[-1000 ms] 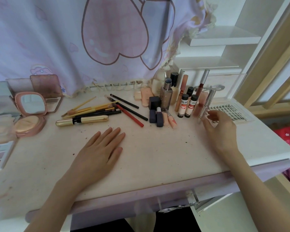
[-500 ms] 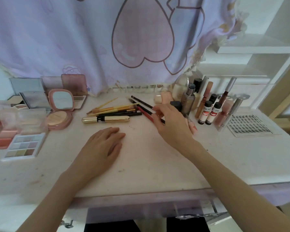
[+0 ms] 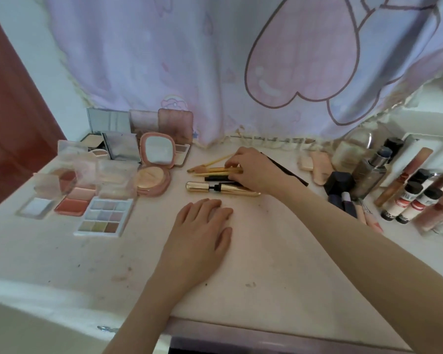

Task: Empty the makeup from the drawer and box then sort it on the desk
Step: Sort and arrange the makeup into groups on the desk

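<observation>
Nearest the viewer, low in the centre of the frame, the left hand [image 3: 202,236] lies flat on the pale desk [image 3: 279,277], fingers straight and holding nothing.

Just beyond it, at mid-frame, a gold tube [image 3: 223,189] lies on its side. Past that, the right hand [image 3: 251,169] reaches in from the lower right, its arm crossing the desk, and its curled fingers rest on a bundle of yellow and black pencils [image 3: 215,171]. Whether the fingers pinch a pencil or only press on the bundle cannot be told.

The makeup is already out on the desk in rough groups. To the left of centre sit open eyeshadow and blush palettes [image 3: 102,215] and a pink mirror compact [image 3: 155,164]. At the right edge stand bottles and lip tubes [image 3: 404,200], packed close together.

Judged risks: the pencils are round and loose, so a nudge could roll them into the gold tube or scatter the bundle. The right forearm passes close to the upright bottles; drawing it back carelessly could topple them. The propped palette lids could be knocked shut or over.

At the far back hangs a lilac curtain [image 3: 164,60] with a pink heart.
</observation>
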### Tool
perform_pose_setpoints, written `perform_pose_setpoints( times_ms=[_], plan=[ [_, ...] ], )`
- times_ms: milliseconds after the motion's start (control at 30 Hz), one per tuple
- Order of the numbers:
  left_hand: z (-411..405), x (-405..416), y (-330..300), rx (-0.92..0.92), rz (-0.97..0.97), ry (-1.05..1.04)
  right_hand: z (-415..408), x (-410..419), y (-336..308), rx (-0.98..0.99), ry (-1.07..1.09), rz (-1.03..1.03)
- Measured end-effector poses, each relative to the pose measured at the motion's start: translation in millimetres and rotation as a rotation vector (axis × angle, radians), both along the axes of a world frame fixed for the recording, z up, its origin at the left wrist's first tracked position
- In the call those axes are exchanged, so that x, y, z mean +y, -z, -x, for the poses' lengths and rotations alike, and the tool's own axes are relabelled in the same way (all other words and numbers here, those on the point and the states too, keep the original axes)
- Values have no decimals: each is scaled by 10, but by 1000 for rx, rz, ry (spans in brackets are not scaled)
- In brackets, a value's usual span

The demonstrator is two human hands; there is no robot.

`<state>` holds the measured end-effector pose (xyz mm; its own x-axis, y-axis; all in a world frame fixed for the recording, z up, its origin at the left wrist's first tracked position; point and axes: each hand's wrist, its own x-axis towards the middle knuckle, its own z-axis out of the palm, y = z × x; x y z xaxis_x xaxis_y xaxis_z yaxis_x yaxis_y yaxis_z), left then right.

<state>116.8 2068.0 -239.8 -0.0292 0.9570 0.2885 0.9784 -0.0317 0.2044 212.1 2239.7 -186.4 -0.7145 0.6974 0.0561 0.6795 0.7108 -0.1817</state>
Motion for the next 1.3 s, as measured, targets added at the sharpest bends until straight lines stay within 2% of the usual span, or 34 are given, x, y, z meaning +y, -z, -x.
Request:
perform_pose_setpoints(
  times_ms=[233,467,733,1067,1300],
  plan=[
    [4,16,20,-18,-9,-10,146,120,29,-24,1,10],
    [15,27,45,-28,-22,-18,-79,76,87,121,33,-41],
    [1,23,42,-19,-23,-21,-79,78,57,23,27,-34],
    [-9,26,29,-45,-28,-18,-37,94,29,-140,-88,-278],
    [-11,7,-3,-57,-19,-1,-33,152,30,-163,-68,-220]
  ],
)
